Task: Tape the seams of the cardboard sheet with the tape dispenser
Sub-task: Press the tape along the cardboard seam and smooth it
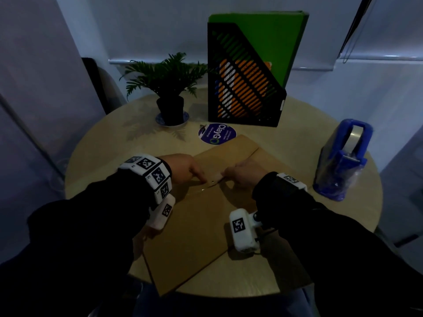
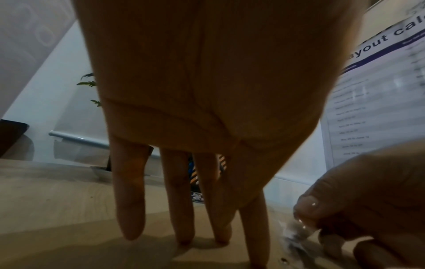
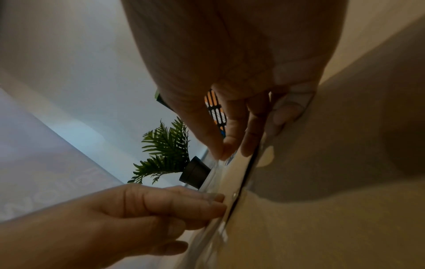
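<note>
A brown cardboard sheet (image 1: 206, 225) lies flat on the round wooden table (image 1: 103, 156), with its seam (image 1: 242, 160) running away from me. Both hands meet on the seam near the sheet's middle. My left hand (image 1: 196, 175) has straight fingers (image 2: 184, 218) whose tips press on the cardboard (image 2: 69, 236). My right hand (image 1: 229, 176) pinches a strip of clear tape (image 2: 296, 234) with thumb and curled fingers. The glossy tape strip (image 3: 214, 236) lies along the dark seam line between the two hands. The blue tape dispenser (image 1: 343, 161) stands untouched at the table's right side.
A potted plant (image 1: 170, 108) and a black file holder (image 1: 245, 88) with green folders stand at the back of the table. A round purple sticker (image 1: 214, 133) lies just beyond the cardboard. A printed poster (image 2: 379, 91) hangs on the wall.
</note>
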{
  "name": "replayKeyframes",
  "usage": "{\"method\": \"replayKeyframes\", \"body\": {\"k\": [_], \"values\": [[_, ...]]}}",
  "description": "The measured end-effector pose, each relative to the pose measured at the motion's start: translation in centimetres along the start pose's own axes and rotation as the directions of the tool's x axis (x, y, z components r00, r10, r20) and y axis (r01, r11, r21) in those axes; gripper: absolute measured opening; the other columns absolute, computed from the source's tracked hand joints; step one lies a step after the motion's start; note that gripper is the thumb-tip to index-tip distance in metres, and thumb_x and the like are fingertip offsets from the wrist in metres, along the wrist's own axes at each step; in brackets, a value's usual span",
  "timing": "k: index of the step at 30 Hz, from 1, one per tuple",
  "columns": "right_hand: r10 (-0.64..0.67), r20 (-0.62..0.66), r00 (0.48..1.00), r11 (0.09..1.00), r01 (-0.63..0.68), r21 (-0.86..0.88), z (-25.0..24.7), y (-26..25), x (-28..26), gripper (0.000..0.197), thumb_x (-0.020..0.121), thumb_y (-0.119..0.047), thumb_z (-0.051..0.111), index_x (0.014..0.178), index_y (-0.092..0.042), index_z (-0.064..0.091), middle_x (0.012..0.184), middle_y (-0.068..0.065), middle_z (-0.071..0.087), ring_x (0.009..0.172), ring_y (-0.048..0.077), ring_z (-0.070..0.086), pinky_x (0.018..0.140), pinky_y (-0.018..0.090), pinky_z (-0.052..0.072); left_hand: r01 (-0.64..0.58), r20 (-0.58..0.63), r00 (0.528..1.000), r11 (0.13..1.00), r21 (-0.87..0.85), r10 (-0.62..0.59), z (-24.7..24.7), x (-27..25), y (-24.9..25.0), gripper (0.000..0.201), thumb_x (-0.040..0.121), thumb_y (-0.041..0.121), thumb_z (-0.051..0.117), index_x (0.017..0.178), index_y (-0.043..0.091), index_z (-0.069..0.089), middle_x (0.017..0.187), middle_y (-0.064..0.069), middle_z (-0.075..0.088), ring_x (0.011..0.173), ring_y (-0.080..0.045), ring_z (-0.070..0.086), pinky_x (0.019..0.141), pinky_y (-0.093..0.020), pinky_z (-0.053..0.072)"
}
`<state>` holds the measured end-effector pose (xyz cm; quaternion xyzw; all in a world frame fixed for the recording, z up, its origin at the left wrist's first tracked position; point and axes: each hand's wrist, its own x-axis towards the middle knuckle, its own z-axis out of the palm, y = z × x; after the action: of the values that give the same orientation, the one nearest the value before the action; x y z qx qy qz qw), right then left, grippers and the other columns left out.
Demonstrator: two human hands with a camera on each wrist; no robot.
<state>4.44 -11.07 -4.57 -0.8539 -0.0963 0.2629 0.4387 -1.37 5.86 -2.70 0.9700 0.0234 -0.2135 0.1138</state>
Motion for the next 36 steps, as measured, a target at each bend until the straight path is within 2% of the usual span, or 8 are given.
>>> {"method": "replayKeyframes", "body": {"k": [8, 15, 20, 31, 33, 36], "values": [[0.019, -0.006, 1.0, 0.997, -0.02, -0.077, 0.4, -0.1, 0.0, 0.045, 0.088, -0.022, 0.065, 0.053, -0.016, 0.038, 0.055, 0.002, 0.033, 0.049, 0.014, 0.031, 0.051, 0.026, 0.025, -0.018, -0.023, 1.0, 0.999, -0.044, 0.017, -0.3, 0.0, -0.1, 0.039, 0.095, 0.005, 0.043, 0.12, 0.025, 0.067, 0.141, 0.006, 0.052, 0.129, -0.013, 0.046, 0.11, -0.028, 0.031], [0.03, 0.004, 1.0, 0.995, -0.029, -0.091, 0.6, -0.2, 0.1, 0.042, 0.087, -0.02, 0.065, 0.053, -0.015, 0.041, 0.054, 0.003, 0.034, 0.049, 0.016, 0.033, 0.05, 0.025, 0.027, -0.031, -0.013, 0.999, 0.997, -0.071, 0.03, -0.2, 0.0, -0.3, 0.028, 0.095, 0.02, 0.053, 0.119, 0.025, 0.068, 0.138, 0.007, 0.055, 0.125, -0.011, 0.05, 0.108, -0.029, 0.035], [0.035, -0.001, 0.999, 0.993, -0.035, -0.117, 0.7, -0.3, 0.1, 0.042, 0.087, -0.021, 0.066, 0.053, -0.015, 0.042, 0.054, 0.002, 0.036, 0.049, 0.015, 0.034, 0.049, 0.026, 0.027, -0.032, -0.012, 0.999, 0.997, -0.073, 0.031, -0.2, 0.0, -0.3, 0.028, 0.094, 0.024, 0.055, 0.119, 0.025, 0.067, 0.137, 0.007, 0.056, 0.124, -0.011, 0.05, 0.107, -0.029, 0.035], [0.052, -0.003, 0.999, 0.99, -0.052, -0.13, 1.0, -0.2, 0.6, 0.043, 0.087, -0.023, 0.066, 0.052, -0.015, 0.042, 0.053, 0.002, 0.038, 0.047, 0.016, 0.035, 0.047, 0.026, 0.028, -0.026, -0.02, 0.999, 0.994, -0.103, 0.024, -0.2, 0.2, -0.3, 0.029, 0.094, 0.019, 0.055, 0.12, 0.022, 0.067, 0.134, 0.007, 0.058, 0.121, -0.01, 0.052, 0.103, -0.025, 0.035], [0.051, 0.003, 0.999, 0.985, -0.05, -0.167, 1.0, 0.0, 0.7, 0.039, 0.087, -0.025, 0.065, 0.055, -0.016, 0.045, 0.056, 0.001, 0.04, 0.049, 0.014, 0.037, 0.047, 0.025, 0.029, -0.025, -0.022, 0.999, 0.994, -0.106, 0.023, -0.2, 0.3, -0.3, 0.028, 0.093, 0.02, 0.056, 0.119, 0.022, 0.068, 0.133, 0.007, 0.059, 0.121, -0.01, 0.053, 0.104, -0.026, 0.036], [0.05, 0.015, 0.999, 0.986, -0.047, -0.16, 1.2, 0.1, 0.9, 0.028, 0.084, -0.025, 0.066, 0.063, -0.02, 0.049, 0.065, -0.003, 0.047, 0.054, 0.01, 0.043, 0.047, 0.02, 0.037, -0.02, -0.02, 1.0, 0.993, -0.117, 0.018, -0.1, 0.5, -0.5, 0.028, 0.093, 0.019, 0.056, 0.117, 0.023, 0.069, 0.132, 0.007, 0.06, 0.119, -0.01, 0.055, 0.107, -0.029, 0.039]]}}
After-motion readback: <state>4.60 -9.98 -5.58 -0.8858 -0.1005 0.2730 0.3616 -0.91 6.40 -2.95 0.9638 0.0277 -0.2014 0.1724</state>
